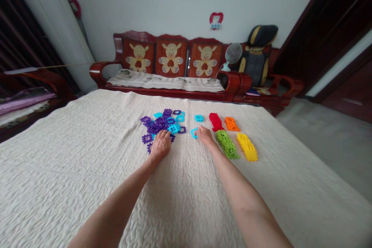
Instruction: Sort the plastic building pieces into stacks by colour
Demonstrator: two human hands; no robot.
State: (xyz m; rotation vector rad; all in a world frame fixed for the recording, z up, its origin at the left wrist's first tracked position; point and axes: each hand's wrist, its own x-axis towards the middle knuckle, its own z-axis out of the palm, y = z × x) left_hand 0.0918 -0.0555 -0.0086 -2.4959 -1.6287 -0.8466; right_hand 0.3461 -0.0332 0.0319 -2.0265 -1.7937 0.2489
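A heap of purple interlocking plastic pieces, mixed with light blue ones, lies on the cream quilted cover. My left hand rests at the near edge of this heap, its fingers bent down among the pieces; what they pinch is hidden. To the right, my right hand has its fingers closed on the edge of a light blue square frame piece, low over the cover. Just beyond it lies another light blue piece, apart from the heap.
Right of my right hand lie rows of red pieces, orange pieces, green pieces and yellow pieces. The quilted cover spreads over the broad surface. Behind it stand a wooden sofa and a small fan.
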